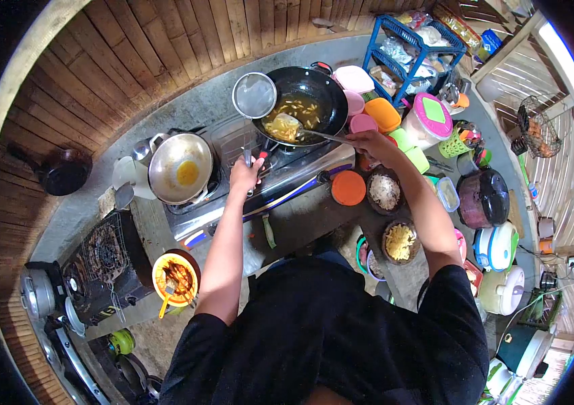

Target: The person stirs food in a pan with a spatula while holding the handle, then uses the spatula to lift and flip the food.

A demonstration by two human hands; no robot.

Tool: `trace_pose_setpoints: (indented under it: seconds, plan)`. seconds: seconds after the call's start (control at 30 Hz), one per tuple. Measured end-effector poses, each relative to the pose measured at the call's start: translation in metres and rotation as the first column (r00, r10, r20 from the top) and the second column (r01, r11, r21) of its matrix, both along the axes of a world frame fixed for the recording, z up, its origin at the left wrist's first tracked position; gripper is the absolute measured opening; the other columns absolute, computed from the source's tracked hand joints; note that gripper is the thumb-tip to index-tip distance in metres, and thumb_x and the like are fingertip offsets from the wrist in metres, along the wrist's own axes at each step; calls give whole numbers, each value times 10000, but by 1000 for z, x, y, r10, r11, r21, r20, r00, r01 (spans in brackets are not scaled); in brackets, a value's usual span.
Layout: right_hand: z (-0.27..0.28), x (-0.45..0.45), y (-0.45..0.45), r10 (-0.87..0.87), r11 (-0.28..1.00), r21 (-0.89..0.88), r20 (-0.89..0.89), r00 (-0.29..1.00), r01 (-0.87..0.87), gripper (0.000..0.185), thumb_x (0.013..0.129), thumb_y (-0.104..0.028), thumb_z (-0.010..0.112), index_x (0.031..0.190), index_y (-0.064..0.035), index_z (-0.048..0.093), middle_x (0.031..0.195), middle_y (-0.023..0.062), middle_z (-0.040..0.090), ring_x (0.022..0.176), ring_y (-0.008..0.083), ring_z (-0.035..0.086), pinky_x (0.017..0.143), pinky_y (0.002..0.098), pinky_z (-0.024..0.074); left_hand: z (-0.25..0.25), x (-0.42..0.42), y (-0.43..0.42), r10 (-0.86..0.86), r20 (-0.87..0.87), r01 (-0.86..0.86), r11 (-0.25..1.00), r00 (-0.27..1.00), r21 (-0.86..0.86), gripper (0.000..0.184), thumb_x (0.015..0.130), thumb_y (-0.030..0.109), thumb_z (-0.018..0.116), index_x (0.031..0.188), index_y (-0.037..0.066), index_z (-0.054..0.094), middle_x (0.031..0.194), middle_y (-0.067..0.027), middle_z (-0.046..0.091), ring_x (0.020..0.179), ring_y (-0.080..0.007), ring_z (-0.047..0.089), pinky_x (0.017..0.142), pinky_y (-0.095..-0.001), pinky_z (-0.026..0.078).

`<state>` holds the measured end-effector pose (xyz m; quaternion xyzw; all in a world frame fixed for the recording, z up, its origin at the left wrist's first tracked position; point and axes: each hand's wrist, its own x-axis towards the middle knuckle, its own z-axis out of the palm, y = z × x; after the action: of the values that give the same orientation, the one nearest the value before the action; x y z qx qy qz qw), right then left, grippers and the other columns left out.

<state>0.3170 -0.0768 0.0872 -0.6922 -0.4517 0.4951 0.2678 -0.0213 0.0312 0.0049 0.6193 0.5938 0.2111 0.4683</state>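
Observation:
My left hand (245,175) is closed round the handle of a wire mesh strainer (254,95), whose round basket is up by the left rim of a black wok (331,101). Just beside that hand is the wok's red-and-black handle (264,154); I cannot tell whether they touch. My right hand (372,146) grips the long metal handle of a spatula (314,133), its head down in the wok. Yellowish fried pieces (283,126) lie around the spatula's head, and smaller ones float in brown oil (300,106).
A lighter pan (181,167) with a little oil sits on the stove's left burner. An orange bowl of red sauce (176,278) stands lower left. Bowls of white shreds (384,192) and yellow pieces (400,242) are at right, near plastic containers (427,120) and a blue rack (405,57).

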Motion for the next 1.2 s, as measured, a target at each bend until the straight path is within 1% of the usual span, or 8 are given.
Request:
trace_pose_setpoints:
  seconds: [0.2,0.27,0.47,0.7,0.8,0.87,1.0,1.2]
  plan:
    - [-6,10,7,-35,968,252,123,992,3,278,906,-143,551,1138,-19,641,732,-17,556,676,110,518,627,255,426,6,0,-3,1,9,-1,1000,1000,5,260,868,293,658,862,61,541,728,-62,689,473,-157,618,491,-316,478]
    - [-32,29,17,-118,815,563,398,910,-140,282,896,-177,560,1137,-56,643,823,76,659,786,231,638,718,332,490,6,1,-3,5,12,-5,1000,1000,5,262,867,294,658,863,58,542,726,-64,688,470,-158,617,490,-317,477]
    - [-26,20,26,-299,906,423,669,681,-18,278,877,-178,521,1112,-120,657,947,193,659,905,367,632,780,445,502,-7,0,1,-5,19,5,1000,1000,26,280,863,306,662,861,52,545,717,-64,684,464,-165,613,488,-317,474]
    - [-79,37,47,-152,909,388,653,742,-155,316,888,-227,547,1164,-90,619,784,140,654,720,266,650,650,382,498,-7,-1,2,-4,3,4,1000,1000,18,300,857,326,668,863,52,544,713,-75,677,476,-178,627,488,-324,484]
    - [-75,32,45,31,940,291,445,895,-178,269,899,-179,524,1115,-88,656,809,112,662,643,229,626,597,347,492,-7,-1,2,-2,18,1,1000,1000,29,300,855,324,671,862,54,541,715,-81,675,480,-183,632,489,-329,488]
    - [-52,17,32,-66,995,80,-17,998,67,268,913,-210,548,1111,-66,658,703,40,591,567,142,533,543,300,453,-7,-1,2,1,15,-2,1000,1000,20,300,855,324,672,862,54,541,714,-81,674,479,-183,632,488,-327,488]
    - [-53,16,27,-4,998,65,-17,1000,5,247,922,-168,547,1112,-56,658,676,4,547,567,121,494,526,274,422,-8,-1,2,11,27,-11,1000,1000,7,299,854,325,673,862,57,541,708,-78,672,479,-180,632,488,-321,488]
    - [-15,3,6,25,937,322,318,948,-133,233,899,-77,559,1109,-51,658,715,44,580,647,130,519,588,287,429,-11,-2,4,-8,18,8,1000,1000,14,293,856,323,669,861,59,542,702,-67,675,476,-174,631,471,-319,484]
